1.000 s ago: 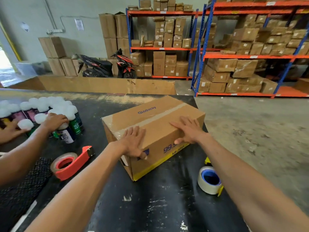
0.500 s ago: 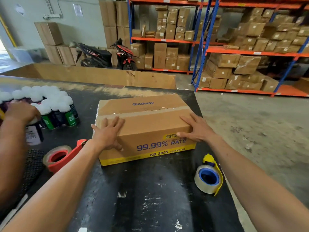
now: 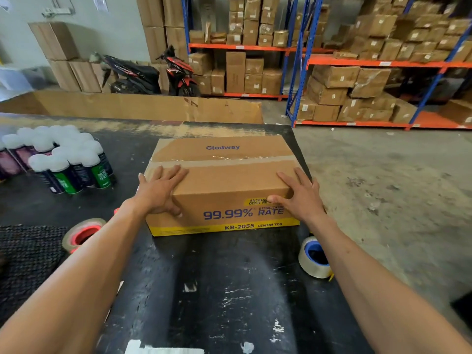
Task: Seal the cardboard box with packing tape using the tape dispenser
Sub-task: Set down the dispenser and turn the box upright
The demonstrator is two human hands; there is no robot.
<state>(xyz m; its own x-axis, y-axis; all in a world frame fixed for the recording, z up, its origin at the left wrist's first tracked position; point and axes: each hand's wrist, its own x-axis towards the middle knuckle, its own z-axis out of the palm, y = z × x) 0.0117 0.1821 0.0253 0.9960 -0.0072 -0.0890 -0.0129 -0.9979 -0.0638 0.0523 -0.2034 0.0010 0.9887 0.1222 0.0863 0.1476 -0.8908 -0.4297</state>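
A closed cardboard box [image 3: 224,180] printed "Glodway" and "99.99% RATE" lies square to me on the black table [image 3: 204,277], with clear tape along its top seam. My left hand [image 3: 158,192] grips its near left corner, fingers spread on top and thumb on the front face. My right hand [image 3: 298,195] grips the near right corner the same way. A red tape dispenser [image 3: 81,235] with its roll lies left of the box, partly behind my left forearm. To the right sits a second tape roll with a blue core [image 3: 313,256].
Several spray cans with white caps [image 3: 69,162] stand at the table's left. A dark mesh mat [image 3: 28,259] lies at the near left. The table's right edge drops to a concrete floor. Shelving with cartons and a parked scooter [image 3: 150,72] stand behind.
The box has been turned from a diagonal to square with its long front face toward me. Another person's hands at the cans on the left have left the view.
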